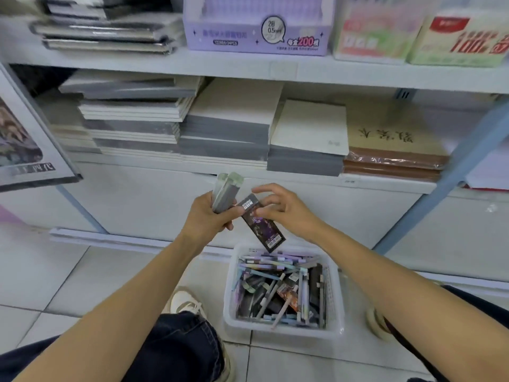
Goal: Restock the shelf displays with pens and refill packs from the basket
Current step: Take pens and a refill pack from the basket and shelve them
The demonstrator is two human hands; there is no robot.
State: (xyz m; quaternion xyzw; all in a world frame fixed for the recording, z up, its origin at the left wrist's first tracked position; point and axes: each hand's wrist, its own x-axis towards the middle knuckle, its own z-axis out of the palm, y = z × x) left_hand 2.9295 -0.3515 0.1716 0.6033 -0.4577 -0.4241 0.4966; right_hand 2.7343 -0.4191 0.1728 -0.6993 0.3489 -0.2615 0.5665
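Observation:
My left hand [209, 216] grips a bundle of grey refill packs [225, 193] that stick upward past my fingers. A dark purple refill pack [261, 224] slants down to the right between my hands. My right hand [286, 210] pinches its upper part, with the other fingers spread above it. Below both hands stands a white plastic basket [230, 304] on the floor, filled with several pastel pens [275, 267] and dark packs.
Stacks of grey and cream notebooks [225, 125] and brown packs [394, 158] fill the lower shelf ahead. A lilac display box [256, 31] sits on the shelf above. A blue shelf post [451, 172] slants at the right. My knees and shoes flank the basket.

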